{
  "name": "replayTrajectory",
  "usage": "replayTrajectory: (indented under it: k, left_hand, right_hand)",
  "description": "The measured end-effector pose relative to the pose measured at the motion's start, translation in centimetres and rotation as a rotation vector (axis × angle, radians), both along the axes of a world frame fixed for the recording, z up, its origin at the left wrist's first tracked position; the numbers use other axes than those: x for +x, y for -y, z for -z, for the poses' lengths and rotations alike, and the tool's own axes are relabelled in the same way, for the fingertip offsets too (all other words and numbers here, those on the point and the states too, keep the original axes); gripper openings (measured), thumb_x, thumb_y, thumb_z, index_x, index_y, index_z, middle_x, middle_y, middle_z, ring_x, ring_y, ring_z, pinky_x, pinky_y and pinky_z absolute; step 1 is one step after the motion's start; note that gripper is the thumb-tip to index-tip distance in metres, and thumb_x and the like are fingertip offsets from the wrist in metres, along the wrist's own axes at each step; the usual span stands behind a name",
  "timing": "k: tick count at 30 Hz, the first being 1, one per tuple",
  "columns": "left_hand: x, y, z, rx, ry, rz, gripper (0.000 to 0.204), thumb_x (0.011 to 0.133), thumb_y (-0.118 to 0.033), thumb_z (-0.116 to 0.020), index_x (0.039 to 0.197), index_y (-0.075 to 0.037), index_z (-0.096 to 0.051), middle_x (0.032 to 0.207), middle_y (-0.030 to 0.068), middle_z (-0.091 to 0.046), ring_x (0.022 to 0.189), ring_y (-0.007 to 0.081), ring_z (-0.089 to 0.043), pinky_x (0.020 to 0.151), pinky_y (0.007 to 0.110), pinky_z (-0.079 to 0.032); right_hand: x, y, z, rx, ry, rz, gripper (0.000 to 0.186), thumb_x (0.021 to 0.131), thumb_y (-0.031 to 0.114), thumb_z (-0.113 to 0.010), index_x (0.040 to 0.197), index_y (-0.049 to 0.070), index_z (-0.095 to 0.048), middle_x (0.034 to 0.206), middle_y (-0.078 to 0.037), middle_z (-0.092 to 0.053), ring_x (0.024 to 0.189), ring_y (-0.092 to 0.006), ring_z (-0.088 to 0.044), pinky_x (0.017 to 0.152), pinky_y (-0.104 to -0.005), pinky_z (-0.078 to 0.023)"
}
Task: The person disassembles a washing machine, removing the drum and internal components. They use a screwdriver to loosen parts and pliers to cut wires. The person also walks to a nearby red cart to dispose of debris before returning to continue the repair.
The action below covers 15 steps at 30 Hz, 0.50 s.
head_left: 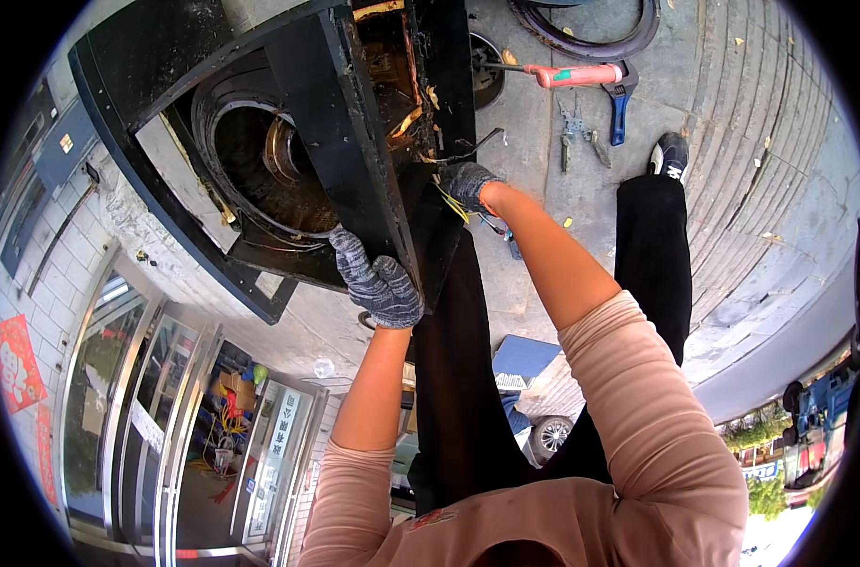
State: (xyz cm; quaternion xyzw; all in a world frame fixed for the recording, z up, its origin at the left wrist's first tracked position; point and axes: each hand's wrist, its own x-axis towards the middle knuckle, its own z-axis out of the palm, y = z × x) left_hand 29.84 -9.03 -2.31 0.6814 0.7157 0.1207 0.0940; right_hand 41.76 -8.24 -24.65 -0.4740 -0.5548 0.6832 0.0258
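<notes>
A worn black housing (312, 123) lies tipped open in front of me, with a round metal-rimmed opening (208, 123) in its left part. My left hand (381, 283), in a grey knit glove, grips the housing's near edge. My right hand (469, 187), gloved alike, is at the housing's right side with its fingers curled. Yellow-green wires (453, 202) hang beside its fingertips. What the right fingers hold is hidden. A thin bent dark rod or cable (482, 144) sticks out just above that hand. Rust and orange-brown residue line the inner compartment (392, 76).
On the pavement to the right lie a red-handled screwdriver (571, 76), a blue-handled adjustable wrench (620, 104) and pliers (581, 137). A round dark ring (628, 42) is at the far edge. My shoe (671, 156) stands near the tools. A glass shop door (109, 378) is at left.
</notes>
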Motion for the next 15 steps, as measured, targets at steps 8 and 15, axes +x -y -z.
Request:
replayTrajectory:
  k: [8, 15]
  left_hand:
    - [-0.8, 0.2, 0.5, 0.005, 0.021, -0.008, 0.051, 0.103, -0.030, -0.036, 0.136, 0.009, -0.039, 0.144, 0.0247, -0.037, 0.134, 0.0372, -0.036, 0.113, 0.045, -0.028]
    - [-0.9, 0.7, 0.9, -0.050, 0.006, -0.036, 0.060, 0.103, -0.039, -0.030, 0.140, 0.008, -0.034, 0.148, 0.0231, -0.031, 0.137, 0.0363, -0.031, 0.114, 0.044, -0.023]
  right_hand:
    - [3.2, -3.8, -3.3, 0.004, 0.125, -0.070, 0.030, 0.087, 0.027, -0.051, 0.095, 0.003, -0.067, 0.095, -0.021, -0.066, 0.088, -0.0390, -0.063, 0.077, -0.0443, -0.050]
    - [1.7, -4.4, -2.4, -0.019, 0.198, -0.086, 0.028, 0.081, 0.022, -0.055, 0.090, 0.001, -0.071, 0.094, -0.024, -0.067, 0.089, -0.0393, -0.065, 0.077, -0.0451, -0.052]
